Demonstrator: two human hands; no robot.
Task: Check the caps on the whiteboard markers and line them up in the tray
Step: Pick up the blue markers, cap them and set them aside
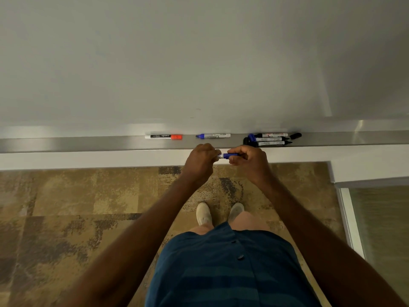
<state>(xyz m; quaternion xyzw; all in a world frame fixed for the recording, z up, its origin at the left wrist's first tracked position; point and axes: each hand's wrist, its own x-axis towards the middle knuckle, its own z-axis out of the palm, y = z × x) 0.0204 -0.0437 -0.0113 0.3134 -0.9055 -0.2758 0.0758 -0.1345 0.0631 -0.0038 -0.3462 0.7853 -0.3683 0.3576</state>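
Tray (88,142) holds five markers (271,139); left hand (200,161) and right hand (247,160) grip a blue marker (228,155).

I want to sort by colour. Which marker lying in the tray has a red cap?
The leftmost marker in the tray. Its cap is red and points right. The next marker is blue-capped, and the pile at the right is black and blue.
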